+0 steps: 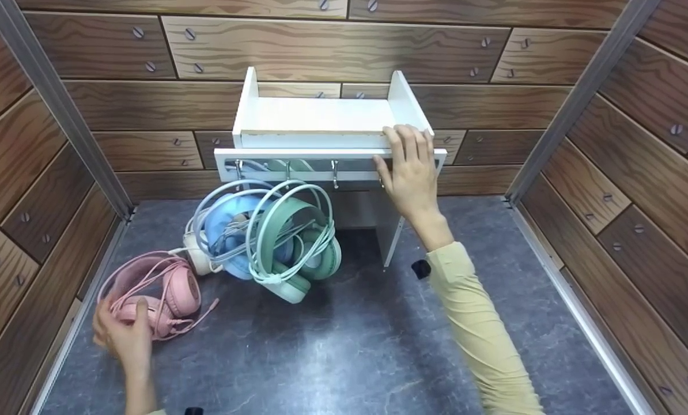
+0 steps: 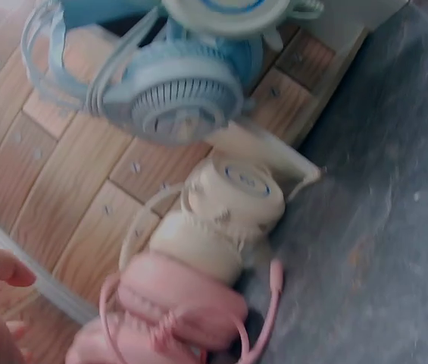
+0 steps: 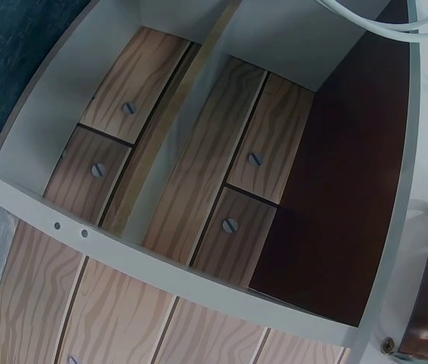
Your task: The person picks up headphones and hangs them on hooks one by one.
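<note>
Pink headphones [image 1: 180, 291] with a thin boom mic lie on the grey floor at the left. My left hand [image 1: 126, 334] is at their near left side, thumb and fingers spread; the left wrist view has the thumb and fingertips [image 2: 5, 273] beside the pink cups with a gap between them. My right hand [image 1: 410, 173] grips the right front of a white shelf [image 1: 321, 115], fingers over its top edge and thumb at the hook rail [image 1: 355, 173]. Green headphones [image 1: 280, 230] and blue headphones [image 1: 229, 256] hang from the rail's left hooks. White headphones [image 1: 200, 253] are beside the pink ones.
Wood-patterned panels [image 1: 332, 49] enclose the floor [image 1: 321, 357] at the back and sides. Grey metal posts [image 1: 61, 109] stand in the corners. A bare metal hook [image 1: 335, 173] is on the rail. Beneath the shelf, the right wrist view shows a crossbar [image 3: 176, 136] between white side panels.
</note>
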`<state>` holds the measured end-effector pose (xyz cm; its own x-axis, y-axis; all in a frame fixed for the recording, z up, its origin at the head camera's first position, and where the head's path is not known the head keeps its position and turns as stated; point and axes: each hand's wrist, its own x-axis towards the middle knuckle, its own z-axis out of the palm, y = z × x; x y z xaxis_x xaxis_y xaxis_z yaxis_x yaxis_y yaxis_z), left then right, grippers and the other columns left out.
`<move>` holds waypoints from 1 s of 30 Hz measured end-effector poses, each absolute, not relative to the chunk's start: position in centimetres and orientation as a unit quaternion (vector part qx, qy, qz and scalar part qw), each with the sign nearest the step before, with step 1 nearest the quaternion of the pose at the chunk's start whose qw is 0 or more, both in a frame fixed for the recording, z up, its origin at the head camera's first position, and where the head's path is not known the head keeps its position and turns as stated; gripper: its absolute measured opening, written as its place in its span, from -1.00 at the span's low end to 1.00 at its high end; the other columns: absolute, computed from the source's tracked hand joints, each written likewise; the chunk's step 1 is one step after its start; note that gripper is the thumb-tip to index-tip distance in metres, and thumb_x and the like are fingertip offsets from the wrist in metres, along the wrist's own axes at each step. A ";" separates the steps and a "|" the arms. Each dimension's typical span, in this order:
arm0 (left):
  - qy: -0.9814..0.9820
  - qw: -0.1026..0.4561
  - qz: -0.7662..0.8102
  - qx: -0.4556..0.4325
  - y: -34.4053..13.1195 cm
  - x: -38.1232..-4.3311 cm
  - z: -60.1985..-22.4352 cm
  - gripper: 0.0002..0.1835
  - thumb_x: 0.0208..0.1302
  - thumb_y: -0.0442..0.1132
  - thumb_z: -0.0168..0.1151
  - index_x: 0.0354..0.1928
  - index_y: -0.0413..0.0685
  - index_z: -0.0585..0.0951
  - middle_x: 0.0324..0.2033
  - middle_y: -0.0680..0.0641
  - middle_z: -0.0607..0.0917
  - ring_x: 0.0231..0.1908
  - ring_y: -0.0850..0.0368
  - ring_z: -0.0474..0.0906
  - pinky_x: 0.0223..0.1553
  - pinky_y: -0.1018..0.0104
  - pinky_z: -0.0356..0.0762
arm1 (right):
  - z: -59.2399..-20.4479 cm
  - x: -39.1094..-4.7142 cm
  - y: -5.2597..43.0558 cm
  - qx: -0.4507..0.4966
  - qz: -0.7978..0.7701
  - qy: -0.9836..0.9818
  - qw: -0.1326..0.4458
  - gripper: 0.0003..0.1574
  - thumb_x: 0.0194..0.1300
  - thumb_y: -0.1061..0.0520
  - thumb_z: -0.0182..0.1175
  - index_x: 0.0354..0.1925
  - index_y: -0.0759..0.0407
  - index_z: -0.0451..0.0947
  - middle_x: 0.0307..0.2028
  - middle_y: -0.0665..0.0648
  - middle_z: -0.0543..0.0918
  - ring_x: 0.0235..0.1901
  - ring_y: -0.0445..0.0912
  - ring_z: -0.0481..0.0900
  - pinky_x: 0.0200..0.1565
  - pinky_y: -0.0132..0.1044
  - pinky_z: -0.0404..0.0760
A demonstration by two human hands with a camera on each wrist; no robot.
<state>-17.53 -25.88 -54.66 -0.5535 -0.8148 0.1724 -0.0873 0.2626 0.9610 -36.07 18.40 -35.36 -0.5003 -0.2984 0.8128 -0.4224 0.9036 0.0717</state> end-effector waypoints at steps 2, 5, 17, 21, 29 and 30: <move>-0.713 0.319 -0.526 0.337 -26.5 -17.4 -55.2 -0.32 0.11 -0.24 0.22 0.29 -0.09 0.24 0.29 -0.26 0.14 0.27 -0.24 -0.08 0.26 -0.07 -0.14 | -35.4 -36.1 18.4 0.208 0.067 -0.864 0.453 -0.38 0.37 -0.22 -0.18 0.27 0.02 0.18 0.15 0.09 0.31 0.24 -0.02 0.14 0.36 -0.07 -0.14; -0.702 0.271 -0.553 0.357 -27.1 -17.4 -56.1 -0.22 0.13 -0.15 0.21 0.35 -0.08 0.08 0.29 -0.32 0.03 0.29 -0.27 -0.14 0.29 -0.09 -0.17 | -35.4 -36.0 18.5 0.206 0.067 -0.865 0.453 -0.39 0.37 -0.21 -0.17 0.27 0.01 0.18 0.15 0.09 0.31 0.24 -0.02 0.14 0.37 -0.07 -0.15; -0.631 0.137 -0.669 0.369 -28.5 -17.7 -58.0 0.08 0.10 0.20 0.16 0.39 -0.01 -0.32 0.31 -0.30 -0.28 0.34 -0.20 -0.30 0.35 0.02 -0.13 | -35.4 -36.0 18.4 0.204 0.063 -0.867 0.451 -0.38 0.37 -0.22 -0.19 0.27 0.01 0.19 0.16 0.08 0.30 0.26 -0.03 0.13 0.37 -0.07 -0.17; -0.602 0.090 -0.706 0.362 -29.1 -17.8 -58.0 0.10 0.10 0.25 0.11 0.37 0.01 -0.41 0.32 -0.29 -0.28 0.22 -0.20 0.11 0.06 0.03 0.39 | -35.4 -36.1 18.4 0.203 0.065 -0.864 0.455 -0.39 0.37 -0.22 -0.18 0.27 0.02 0.20 0.15 0.08 0.31 0.25 -0.03 0.13 0.37 -0.08 -0.15; -0.592 0.060 -0.722 0.354 -30.0 -18.3 -58.5 0.12 0.09 0.25 0.14 0.37 -0.09 -0.37 0.28 -0.31 -0.06 -0.06 0.01 0.47 -0.17 0.09 0.56 | -35.3 -36.0 18.5 0.205 0.067 -0.864 0.455 -0.38 0.36 -0.22 -0.17 0.26 0.03 0.20 0.15 0.09 0.31 0.24 -0.02 0.14 0.37 -0.08 -0.14; -0.592 0.058 -0.721 0.356 -30.2 -18.5 -58.7 0.13 0.07 0.25 0.16 0.37 -0.10 -0.33 0.26 -0.30 0.02 -0.02 0.02 0.45 -0.17 0.09 0.56 | -35.3 -36.0 18.5 0.204 0.067 -0.864 0.455 -0.38 0.36 -0.22 -0.17 0.26 0.03 0.20 0.15 0.09 0.31 0.24 -0.03 0.14 0.37 -0.08 -0.14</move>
<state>-18.46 -30.15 -58.67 -0.7399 -0.5054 -0.4440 -0.3372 -0.2926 0.8948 -36.01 18.50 -35.29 -0.5022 -0.2914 0.8142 -0.4138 0.9077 0.0697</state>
